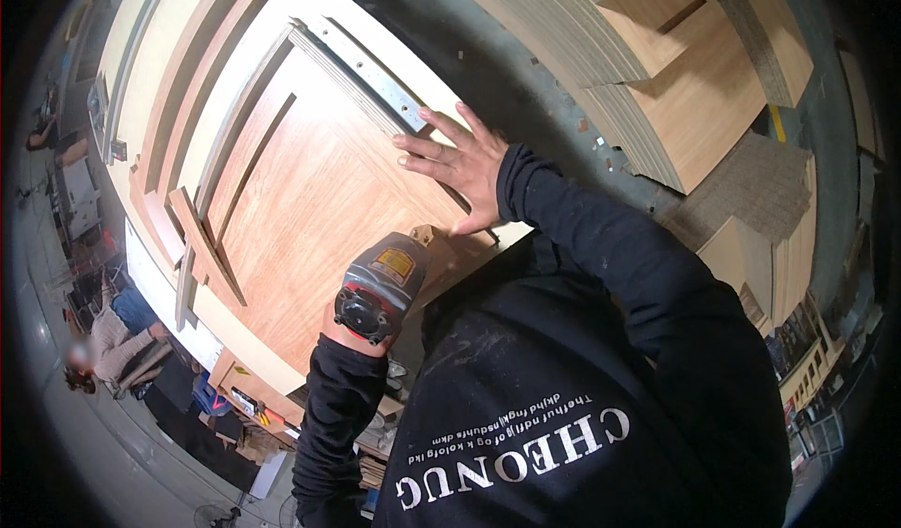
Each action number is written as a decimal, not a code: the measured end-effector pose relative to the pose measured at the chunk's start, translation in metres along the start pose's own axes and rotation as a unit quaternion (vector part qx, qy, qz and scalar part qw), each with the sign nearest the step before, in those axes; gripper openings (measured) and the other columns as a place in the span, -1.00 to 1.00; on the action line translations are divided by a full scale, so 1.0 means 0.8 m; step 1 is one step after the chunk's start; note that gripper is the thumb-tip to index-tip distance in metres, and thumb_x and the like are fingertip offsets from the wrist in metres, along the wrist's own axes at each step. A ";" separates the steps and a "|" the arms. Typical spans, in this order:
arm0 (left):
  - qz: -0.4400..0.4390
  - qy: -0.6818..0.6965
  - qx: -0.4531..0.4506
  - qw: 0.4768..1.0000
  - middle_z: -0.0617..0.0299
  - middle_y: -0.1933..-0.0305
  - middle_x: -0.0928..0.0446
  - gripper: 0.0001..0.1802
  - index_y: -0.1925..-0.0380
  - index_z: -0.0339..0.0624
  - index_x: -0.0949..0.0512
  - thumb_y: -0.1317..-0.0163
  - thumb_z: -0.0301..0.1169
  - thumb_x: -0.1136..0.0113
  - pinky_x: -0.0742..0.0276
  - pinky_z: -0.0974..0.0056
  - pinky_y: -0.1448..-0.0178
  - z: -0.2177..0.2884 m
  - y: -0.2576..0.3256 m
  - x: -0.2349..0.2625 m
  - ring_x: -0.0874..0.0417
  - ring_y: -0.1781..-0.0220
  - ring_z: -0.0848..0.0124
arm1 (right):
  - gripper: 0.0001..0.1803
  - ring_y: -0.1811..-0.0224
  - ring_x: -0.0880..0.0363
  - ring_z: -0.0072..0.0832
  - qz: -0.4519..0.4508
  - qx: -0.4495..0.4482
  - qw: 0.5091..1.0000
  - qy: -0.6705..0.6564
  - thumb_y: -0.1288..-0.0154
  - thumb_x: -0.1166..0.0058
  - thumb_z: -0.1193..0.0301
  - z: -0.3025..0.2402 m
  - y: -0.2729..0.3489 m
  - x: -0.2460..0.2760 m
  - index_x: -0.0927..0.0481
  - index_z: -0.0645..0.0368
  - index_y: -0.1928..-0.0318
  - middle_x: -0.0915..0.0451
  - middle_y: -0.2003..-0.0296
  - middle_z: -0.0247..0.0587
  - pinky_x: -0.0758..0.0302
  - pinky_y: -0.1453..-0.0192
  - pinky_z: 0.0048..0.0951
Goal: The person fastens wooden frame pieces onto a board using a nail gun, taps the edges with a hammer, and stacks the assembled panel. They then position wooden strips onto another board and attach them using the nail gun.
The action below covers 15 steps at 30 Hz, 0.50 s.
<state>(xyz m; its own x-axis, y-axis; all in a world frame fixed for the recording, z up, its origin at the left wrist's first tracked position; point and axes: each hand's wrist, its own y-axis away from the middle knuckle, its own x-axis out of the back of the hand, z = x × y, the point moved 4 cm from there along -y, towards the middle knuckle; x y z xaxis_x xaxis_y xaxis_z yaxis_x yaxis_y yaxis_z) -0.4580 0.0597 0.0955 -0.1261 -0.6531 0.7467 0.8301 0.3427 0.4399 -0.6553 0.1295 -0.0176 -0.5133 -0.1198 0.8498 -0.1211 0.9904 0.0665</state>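
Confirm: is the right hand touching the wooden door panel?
Touching. The head view shows the right hand spread flat on the wooden door panel, its fingers lying by the metal strip, no gap visible.

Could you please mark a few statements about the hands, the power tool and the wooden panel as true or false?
1. The right hand lies flat with fingers spread on the wooden panel. True.
2. The left hand is empty. False: it grips a grey power tool.
3. A metal strip lies along the panel's edge. True.
4. The sleeves are white. False: they are black.
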 end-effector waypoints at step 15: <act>0.041 0.158 0.099 0.982 0.07 0.48 -0.57 -0.77 0.43 -0.21 -0.55 0.20 -0.43 -0.21 -0.51 0.29 0.31 -0.001 0.004 -0.007 -0.62 0.39 0.13 | 0.13 -0.41 0.40 -0.10 0.000 0.003 1.000 -0.007 0.33 -0.23 -0.18 -0.003 0.003 0.011 -0.09 -0.01 -0.29 0.20 -0.38 -0.37 0.37 -0.36 0.19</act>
<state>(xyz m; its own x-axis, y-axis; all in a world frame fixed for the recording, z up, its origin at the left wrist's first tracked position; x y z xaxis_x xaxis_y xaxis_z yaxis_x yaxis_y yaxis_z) -0.4542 0.0635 0.0921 0.1379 -0.7839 0.6054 0.7051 0.5070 0.4958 -0.6585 0.1308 -0.0085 -0.5244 -0.1200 0.8430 -0.1253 0.9901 0.0630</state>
